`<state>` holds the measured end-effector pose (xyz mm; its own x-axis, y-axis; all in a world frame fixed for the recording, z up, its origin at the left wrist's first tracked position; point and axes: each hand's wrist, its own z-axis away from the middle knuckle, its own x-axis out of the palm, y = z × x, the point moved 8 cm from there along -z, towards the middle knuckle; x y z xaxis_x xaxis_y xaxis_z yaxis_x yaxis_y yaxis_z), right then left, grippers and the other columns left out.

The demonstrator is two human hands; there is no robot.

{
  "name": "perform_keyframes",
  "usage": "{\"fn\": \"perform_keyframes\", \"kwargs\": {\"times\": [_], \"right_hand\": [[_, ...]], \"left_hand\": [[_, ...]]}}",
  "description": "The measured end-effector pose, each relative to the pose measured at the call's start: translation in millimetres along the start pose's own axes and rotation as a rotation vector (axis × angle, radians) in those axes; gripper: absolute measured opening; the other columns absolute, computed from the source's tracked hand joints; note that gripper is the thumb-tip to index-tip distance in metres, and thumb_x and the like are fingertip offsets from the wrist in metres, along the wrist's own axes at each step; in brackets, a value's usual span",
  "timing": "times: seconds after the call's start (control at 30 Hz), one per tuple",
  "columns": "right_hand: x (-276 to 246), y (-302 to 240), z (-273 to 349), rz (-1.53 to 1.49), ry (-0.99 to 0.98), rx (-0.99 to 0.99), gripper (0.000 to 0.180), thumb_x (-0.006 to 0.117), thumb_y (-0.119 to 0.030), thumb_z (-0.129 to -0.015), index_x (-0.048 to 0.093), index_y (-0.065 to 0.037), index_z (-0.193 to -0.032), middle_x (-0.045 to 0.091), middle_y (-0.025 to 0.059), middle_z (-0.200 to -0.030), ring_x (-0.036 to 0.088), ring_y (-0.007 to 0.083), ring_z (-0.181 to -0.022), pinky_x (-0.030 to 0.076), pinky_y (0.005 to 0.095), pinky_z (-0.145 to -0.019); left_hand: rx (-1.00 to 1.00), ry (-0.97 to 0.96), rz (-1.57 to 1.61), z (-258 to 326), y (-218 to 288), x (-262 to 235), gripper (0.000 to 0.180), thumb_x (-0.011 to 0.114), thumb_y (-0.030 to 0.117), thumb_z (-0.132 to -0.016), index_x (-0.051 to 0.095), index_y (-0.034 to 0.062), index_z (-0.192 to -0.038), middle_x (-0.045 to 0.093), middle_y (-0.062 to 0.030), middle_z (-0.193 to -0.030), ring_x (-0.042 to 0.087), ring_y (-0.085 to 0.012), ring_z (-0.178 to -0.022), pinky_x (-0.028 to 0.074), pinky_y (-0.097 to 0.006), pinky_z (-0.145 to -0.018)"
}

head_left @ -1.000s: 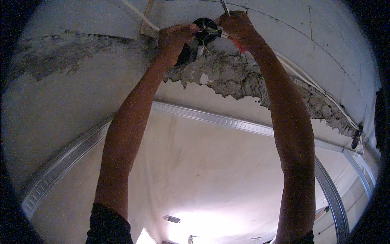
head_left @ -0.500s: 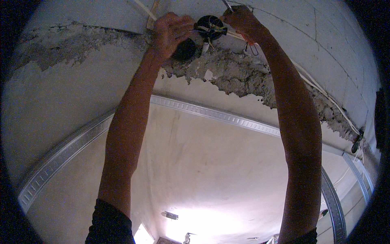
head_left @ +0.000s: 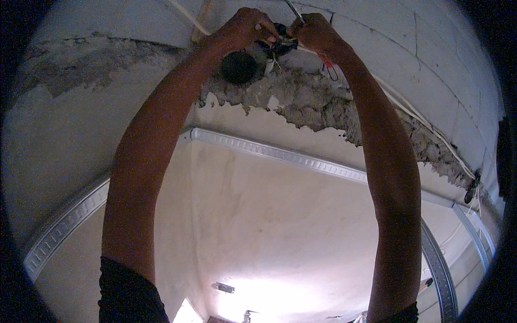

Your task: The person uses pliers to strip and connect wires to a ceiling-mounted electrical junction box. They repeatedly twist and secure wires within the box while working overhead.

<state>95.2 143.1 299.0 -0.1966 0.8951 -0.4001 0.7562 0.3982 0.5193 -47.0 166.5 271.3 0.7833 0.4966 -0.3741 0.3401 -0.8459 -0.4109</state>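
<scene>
A round black electrical box [head_left: 279,49] with thin wires [head_left: 288,41] coming out sits in the broken plaster. My left hand [head_left: 249,28] is at its left side, fingers pinched together on the wires at its opening. Close by on the right, my right hand [head_left: 318,35] is closed around a slim rod-like tool [head_left: 294,11], whose shaft sticks up past the fingers. Below that hand hangs a red-orange piece with a thin dark loop [head_left: 333,72]; I cannot tell whether it belongs to the tool. A second round black box [head_left: 239,67] lies below my left wrist.
Rough exposed plaster [head_left: 318,102] runs along the wall under the boxes. A perforated metal profile [head_left: 280,154] crosses below it, with another curved profile [head_left: 67,229] at left. Pale cables [head_left: 425,119] run down the right side. Bright light falls on the surface [head_left: 285,293] low in view.
My left hand has moved right from beside the box onto its wires, and its spread fingers have closed. My right hand has shifted slightly left, with the tool still in it.
</scene>
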Motion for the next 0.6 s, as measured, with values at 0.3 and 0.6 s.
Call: {"fn": "perform_keyframes", "kwargs": {"times": [0.3, 0.6], "right_hand": [[0, 35, 1, -0.166, 0.105, 0.154, 0.033, 0.072, -0.037, -0.089, 0.076, -0.004, -0.087, 0.072, 0.0145, -0.076, 0.07, 0.0285, -0.071, 0.056, 0.0411, -0.07], [-2, 9, 13, -0.16, -0.019, 0.353, 0.033, 0.074, -0.036, -0.087, 0.073, -0.002, -0.087, 0.071, 0.0158, -0.075, 0.07, 0.0302, -0.069, 0.055, 0.0432, -0.068]], "left_hand": [[0.289, -0.012, -0.704, 3, 19, 24, 0.014, 0.077, 0.024, -0.083, 0.081, 0.0145, -0.092, 0.076, -0.008, -0.086, 0.073, -0.0259, -0.078, 0.059, -0.04, -0.078], [-0.707, -0.029, 0.321, 1, -73, 34, 0.023, 0.088, 0.023, -0.073, 0.072, 0.0074, -0.07, 0.068, -0.0055, -0.067, 0.063, -0.0154, -0.062, 0.05, -0.033, -0.057]]}}
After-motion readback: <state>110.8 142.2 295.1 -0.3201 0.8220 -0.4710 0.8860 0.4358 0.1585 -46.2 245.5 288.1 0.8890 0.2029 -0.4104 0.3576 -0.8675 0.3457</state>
